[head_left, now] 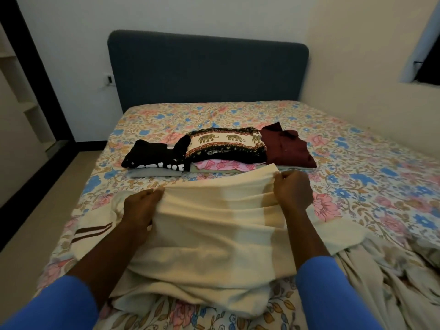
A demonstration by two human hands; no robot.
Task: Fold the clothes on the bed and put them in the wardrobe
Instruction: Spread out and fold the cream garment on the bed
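Cream cloth [214,234] lies across the near half of the bed [357,175], its far edge lifted into pleats between my hands, with two brown stripes showing on the part that trails off to the left. My left hand [140,208] has its fingers curled over the edge, pinching the fabric against the thumb; my right hand [292,189] is closed in a fist round the gathered corner. Just beyond the cloth sit three folded piles in a row: a black shirt with white lettering [154,157] on a grey piece, an elephant-print garment [226,144] on a pink one, and a maroon shirt [288,148] on the right. A crumpled pale sheet [381,270] is heaped at my right, and the blue headboard [207,70] stands against the far wall.
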